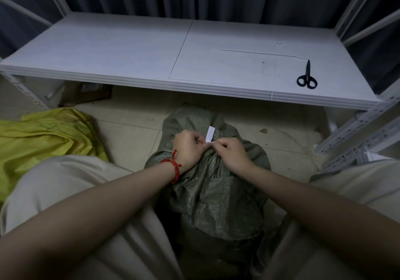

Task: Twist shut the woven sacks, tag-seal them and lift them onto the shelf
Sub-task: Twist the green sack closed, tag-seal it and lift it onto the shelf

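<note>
A grey-green woven sack [214, 195] stands on the floor between my knees, its mouth gathered into a twisted neck. A white tag [210, 134] sticks up from that neck. My left hand [187, 147], with a red cord on its wrist, grips the twisted neck and pinches the tag's lower end. My right hand [229, 153] meets it from the right and pinches the tie at the tag's base. A yellow woven sack [47, 134] lies crumpled on the floor to the left. The white shelf [134, 50] spans the view just beyond the sacks.
Black scissors [307, 76] lie near the shelf's front right corner. White perforated shelf uprights [359, 132] stand at the right and at the left. A brown cardboard box [86, 94] sits under the shelf. Dark curtains hang behind. Tiled floor surrounds the sacks.
</note>
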